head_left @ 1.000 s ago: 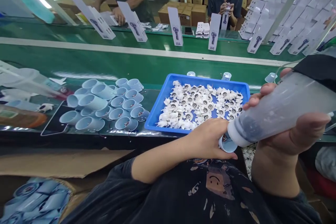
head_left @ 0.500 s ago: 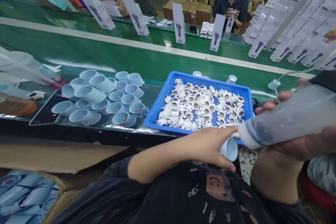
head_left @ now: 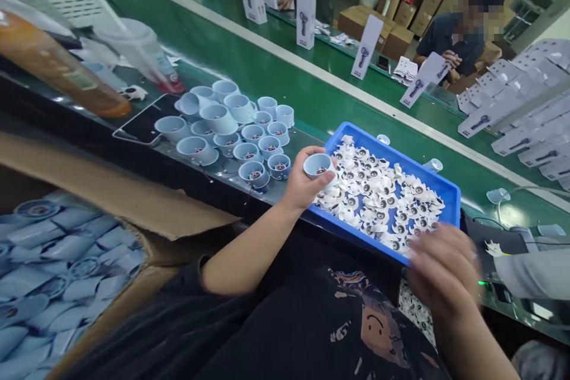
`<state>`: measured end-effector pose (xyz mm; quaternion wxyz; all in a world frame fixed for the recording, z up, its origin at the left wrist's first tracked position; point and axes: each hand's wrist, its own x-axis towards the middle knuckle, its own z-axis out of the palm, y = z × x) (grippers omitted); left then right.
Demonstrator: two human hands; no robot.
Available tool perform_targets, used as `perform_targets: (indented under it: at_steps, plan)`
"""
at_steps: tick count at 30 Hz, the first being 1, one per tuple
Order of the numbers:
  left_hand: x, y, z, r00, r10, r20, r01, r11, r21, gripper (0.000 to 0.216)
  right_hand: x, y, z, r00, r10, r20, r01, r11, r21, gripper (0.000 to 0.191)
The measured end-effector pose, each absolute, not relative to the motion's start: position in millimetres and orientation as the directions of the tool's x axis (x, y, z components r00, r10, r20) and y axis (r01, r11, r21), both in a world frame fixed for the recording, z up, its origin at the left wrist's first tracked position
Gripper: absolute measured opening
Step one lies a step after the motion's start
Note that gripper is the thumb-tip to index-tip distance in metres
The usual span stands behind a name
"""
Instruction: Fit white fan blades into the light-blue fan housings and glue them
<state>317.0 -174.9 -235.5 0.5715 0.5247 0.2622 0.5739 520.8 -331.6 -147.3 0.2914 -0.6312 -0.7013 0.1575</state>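
My left hand [head_left: 299, 189] is wrapped round a light blue plastic cup-shaped housing [head_left: 317, 177], its open end facing up with small reddish parts inside. It is over the left edge of a blue tray [head_left: 453, 205] filled with white fan impellers [head_left: 376, 181]. My right hand [head_left: 445, 267], smeared by motion, is by the tray's near right corner; whether its fingers hold anything cannot be made out. A whitish cylinder [head_left: 534, 273] lies to its right, apart from the hand. Several similar housings [head_left: 218, 120] stand grouped left of the tray.
A cardboard box [head_left: 146, 249] of blue housings is low on the left. Bottles with an orange drink [head_left: 84, 80] and a plastic cup [head_left: 138, 50] stand far left. Across the green belt [head_left: 312, 92] are white printed boxes [head_left: 305, 12] and two people at work.
My left hand has brought the housing leftward and up to the tray's left edge. My right hand has let go of the whitish cylinder. The view has turned and tilted.
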Motion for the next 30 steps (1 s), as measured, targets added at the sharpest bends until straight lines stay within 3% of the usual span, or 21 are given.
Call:
perform_targets:
  at_steps: [3, 6, 10, 13, 16, 19, 24, 27, 30]
  plan:
    - [317.1, -176.7, -231.3, 0.239, 0.925, 0.294, -0.388, -0.186, 0.903, 0.065, 498.7, -286.4, -171.2, -0.250, 0.968, -0.032, 0.886, 0.215, -0.410, 0.013]
    - [313.3, -178.0, -228.7, 0.270, 0.918, 0.291, -0.313, -0.202, 0.928, 0.062, 487.4, -256.7, -185.6, -0.315, 0.915, -0.250, 0.929, 0.244, -0.279, 0.009]
    - [309.2, -179.2, -223.4, 0.329, 0.902, 0.278, -0.169, -0.233, 0.958, 0.056, 482.8, -245.8, -187.5, -0.291, 0.887, -0.359, 0.953, 0.239, -0.184, 0.013]
    - [308.6, -179.3, -218.5, 0.369, 0.891, 0.263, -0.138, -0.227, 0.964, 0.054, 482.5, -245.9, -187.8, -0.233, 0.902, -0.364, 0.966, 0.172, -0.191, 0.016]
    - [309.1, -179.0, -216.4, 0.377, 0.881, 0.285, -0.156, -0.243, 0.957, 0.056, 486.0, -248.8, -186.8, -0.159, 0.943, -0.291, 0.957, 0.075, -0.280, 0.022]
    - [308.8, -179.9, -218.6, 0.352, 0.885, 0.305, -0.181, -0.256, 0.950, 0.059, 491.2, -259.8, -176.1, -0.072, 0.982, -0.174, 0.881, -0.020, -0.473, 0.033]
    - [300.0, -193.2, -223.9, 0.425, 0.837, 0.344, -0.196, -0.286, 0.938, 0.063, 488.0, -292.6, -151.8, 0.002, 0.995, -0.095, 0.547, -0.080, -0.833, 0.048]
    - [291.6, -207.9, -218.6, 0.535, 0.764, 0.361, -0.120, -0.354, 0.928, 0.064, 480.8, -305.2, -149.5, 0.030, 0.995, -0.090, 0.390, -0.095, -0.916, 0.050]
    - [285.7, -218.7, -207.8, 0.607, 0.634, 0.480, -0.098, -0.539, 0.836, 0.061, 476.1, -309.8, -150.7, 0.060, 0.996, -0.069, 0.338, -0.085, -0.937, 0.049]
